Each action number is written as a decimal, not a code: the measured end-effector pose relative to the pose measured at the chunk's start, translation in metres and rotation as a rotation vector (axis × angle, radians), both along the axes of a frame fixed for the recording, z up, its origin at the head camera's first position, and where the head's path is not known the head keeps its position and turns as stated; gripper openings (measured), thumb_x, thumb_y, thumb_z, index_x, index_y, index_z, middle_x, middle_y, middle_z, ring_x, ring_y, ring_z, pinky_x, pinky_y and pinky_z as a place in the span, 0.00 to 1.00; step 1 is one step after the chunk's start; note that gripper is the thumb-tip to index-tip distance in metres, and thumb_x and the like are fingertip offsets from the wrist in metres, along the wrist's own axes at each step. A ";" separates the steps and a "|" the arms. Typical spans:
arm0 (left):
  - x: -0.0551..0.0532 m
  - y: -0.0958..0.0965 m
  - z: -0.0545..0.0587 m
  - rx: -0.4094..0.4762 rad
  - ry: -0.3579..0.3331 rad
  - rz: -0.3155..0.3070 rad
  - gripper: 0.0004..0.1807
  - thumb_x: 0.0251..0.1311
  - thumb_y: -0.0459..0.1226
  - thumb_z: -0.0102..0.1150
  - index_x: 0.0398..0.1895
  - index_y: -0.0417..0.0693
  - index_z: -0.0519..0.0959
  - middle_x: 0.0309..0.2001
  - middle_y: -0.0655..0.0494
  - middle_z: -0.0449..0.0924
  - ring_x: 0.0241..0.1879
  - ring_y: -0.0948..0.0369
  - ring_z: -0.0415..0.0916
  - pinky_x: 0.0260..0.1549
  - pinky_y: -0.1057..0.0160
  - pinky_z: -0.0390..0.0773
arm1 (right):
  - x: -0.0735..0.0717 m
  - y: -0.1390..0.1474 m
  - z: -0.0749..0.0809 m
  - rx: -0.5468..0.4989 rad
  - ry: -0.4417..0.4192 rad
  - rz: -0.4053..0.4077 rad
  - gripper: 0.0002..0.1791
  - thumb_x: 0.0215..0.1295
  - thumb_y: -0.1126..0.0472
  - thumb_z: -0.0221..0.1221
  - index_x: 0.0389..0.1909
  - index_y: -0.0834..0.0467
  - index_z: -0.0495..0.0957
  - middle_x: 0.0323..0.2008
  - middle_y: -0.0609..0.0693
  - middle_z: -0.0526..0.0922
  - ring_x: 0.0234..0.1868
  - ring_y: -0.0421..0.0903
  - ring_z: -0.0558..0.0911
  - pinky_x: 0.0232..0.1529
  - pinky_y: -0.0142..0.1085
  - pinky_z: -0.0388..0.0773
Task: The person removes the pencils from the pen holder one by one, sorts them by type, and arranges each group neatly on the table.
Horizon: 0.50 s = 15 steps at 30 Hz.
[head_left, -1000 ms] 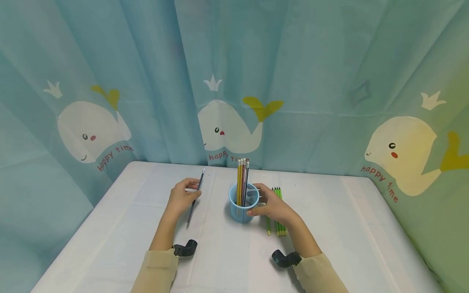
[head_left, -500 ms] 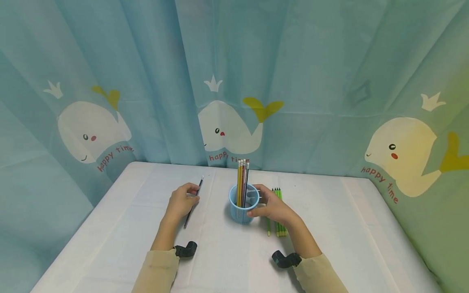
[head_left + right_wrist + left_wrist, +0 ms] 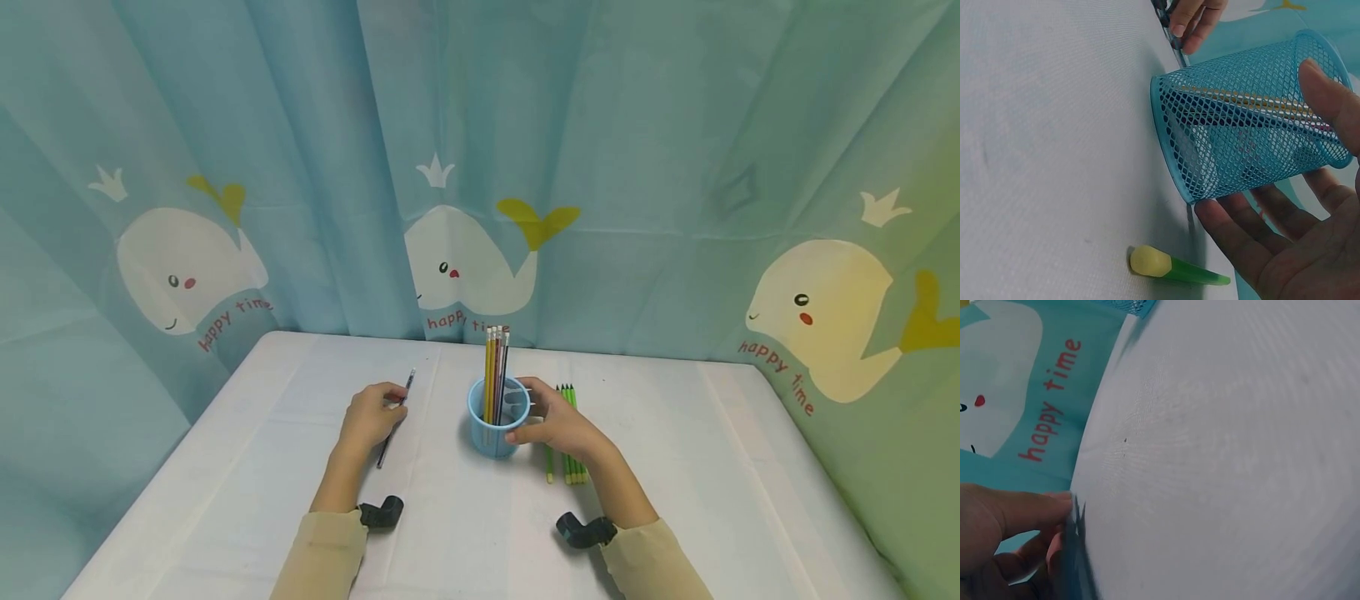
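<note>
My left hand (image 3: pixel 370 415) pinches a dark pencil (image 3: pixel 385 450) between thumb and fingers, low over the left side of the table. The pencil lies slanted, its pale end pointing away; whether all of it touches the cloth I cannot tell. My right hand (image 3: pixel 562 423) holds a light-blue mesh pencil cup (image 3: pixel 1241 125) from its right side, thumb on the near side and fingers on the far side. The cup stands upright on the table. Several pencils (image 3: pixel 495 367), yellow, reddish and dark, stand in it with their eraser ends up.
Several green pencils (image 3: pixel 567 468) with yellowish ends lie on the white table (image 3: pixel 450 533), partly behind my right hand. One green pencil (image 3: pixel 1194 272) lies nearest the cup. A blue curtain (image 3: pixel 637 167) with whale prints hangs behind the table's back edge.
My left hand has lowered the dark pencil and drawn it slightly nearer and to the left. My right hand and the cup have not moved.
</note>
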<state>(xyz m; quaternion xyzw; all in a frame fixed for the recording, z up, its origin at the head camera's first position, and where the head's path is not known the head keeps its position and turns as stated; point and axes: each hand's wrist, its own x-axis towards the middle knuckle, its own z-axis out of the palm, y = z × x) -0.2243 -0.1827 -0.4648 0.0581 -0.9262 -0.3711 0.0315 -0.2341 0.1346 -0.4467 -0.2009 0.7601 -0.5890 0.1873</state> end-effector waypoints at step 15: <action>0.001 0.009 0.016 0.030 0.076 -0.060 0.15 0.62 0.34 0.64 0.53 0.45 0.82 0.53 0.47 0.83 0.45 0.52 0.82 0.43 0.50 0.82 | -0.002 0.001 -0.003 -0.006 0.013 0.011 0.44 0.51 0.63 0.74 0.69 0.55 0.65 0.64 0.56 0.74 0.64 0.60 0.73 0.64 0.59 0.71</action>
